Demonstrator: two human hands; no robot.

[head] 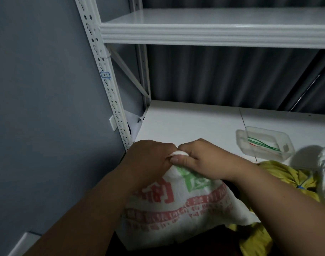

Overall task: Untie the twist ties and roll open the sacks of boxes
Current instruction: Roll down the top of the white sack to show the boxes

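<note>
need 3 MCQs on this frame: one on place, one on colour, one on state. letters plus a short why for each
1. Where is the clear plastic tray holding loose twist ties?
A. On the upper shelf
B. On the white shelf surface, to the right of the hands
C. On top of the white sack

2. What colour is the sack lying to the right of the white woven sack with red and green print?
A. Blue
B. Black
C. Yellow

3. What are the hands doing?
A. Left hand and right hand both grip the bunched neck of the white sack
B. Both rest flat on the shelf
C. One hand reaches into the tray

Answers:
1 B: the tray sits on the lower shelf, right of the right hand.
2 C: yellow fabric shows beside the right forearm.
3 A: the fingers of both hands curl round the gathered top.
</note>
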